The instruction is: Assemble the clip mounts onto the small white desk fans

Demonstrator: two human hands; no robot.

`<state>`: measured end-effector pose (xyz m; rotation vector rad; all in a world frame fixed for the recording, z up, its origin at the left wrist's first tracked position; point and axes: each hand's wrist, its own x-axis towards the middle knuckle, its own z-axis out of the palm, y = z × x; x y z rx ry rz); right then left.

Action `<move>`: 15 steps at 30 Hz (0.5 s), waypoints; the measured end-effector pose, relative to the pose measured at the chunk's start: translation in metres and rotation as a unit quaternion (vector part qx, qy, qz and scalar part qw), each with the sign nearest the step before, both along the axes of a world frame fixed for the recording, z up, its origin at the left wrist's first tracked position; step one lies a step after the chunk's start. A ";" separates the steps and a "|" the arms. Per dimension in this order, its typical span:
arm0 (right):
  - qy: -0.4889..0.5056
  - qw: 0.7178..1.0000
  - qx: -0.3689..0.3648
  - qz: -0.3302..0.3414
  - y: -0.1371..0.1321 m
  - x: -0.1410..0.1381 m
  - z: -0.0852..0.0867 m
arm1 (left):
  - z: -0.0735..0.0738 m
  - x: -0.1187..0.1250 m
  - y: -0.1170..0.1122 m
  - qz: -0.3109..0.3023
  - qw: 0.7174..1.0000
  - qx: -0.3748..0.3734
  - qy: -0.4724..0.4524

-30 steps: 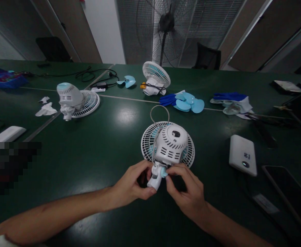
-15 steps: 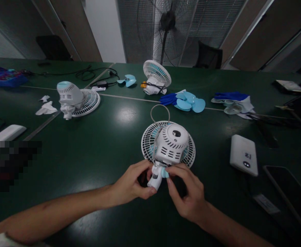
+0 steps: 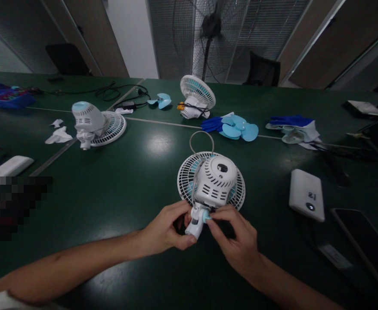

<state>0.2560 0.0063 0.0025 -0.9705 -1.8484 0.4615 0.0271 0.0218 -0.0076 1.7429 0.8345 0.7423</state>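
A small white fan (image 3: 217, 176) lies face down on its round grille, its motor housing upward and its neck pointing toward me. My left hand (image 3: 171, 226) is closed around the left side of the white neck joint (image 3: 193, 226), thumb at its lower end. On the right of that joint sits a light blue knob (image 3: 205, 215), pinched between the thumb and forefinger of my right hand (image 3: 236, 234). A pale cable forms a loop (image 3: 202, 133) beyond the grille.
Another face-down fan (image 3: 90, 120) lies at the left, and a third (image 3: 197, 97) at the back. Light blue fan blades (image 3: 240, 128) rest beside blue gloves (image 3: 212, 124). To the right are a white power bank (image 3: 306, 193) and a dark phone (image 3: 363, 245).
My right fingers have shifted slightly and turned on the blue knob, which now shows a different angle. The left hand and the fan have stayed in place.
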 end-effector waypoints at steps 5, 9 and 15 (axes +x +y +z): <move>-0.019 1.000 0.000 -0.001 0.000 0.000 0.000 | 0.000 0.000 -0.001 -0.002 1.000 0.006 0.010; -0.011 1.000 0.001 0.015 -0.003 0.003 0.000 | 0.000 0.000 -0.001 -0.006 1.000 0.011 0.008; -0.027 0.999 0.016 0.044 -0.006 0.005 0.005 | 0.000 0.000 -0.001 -0.001 1.000 0.026 0.006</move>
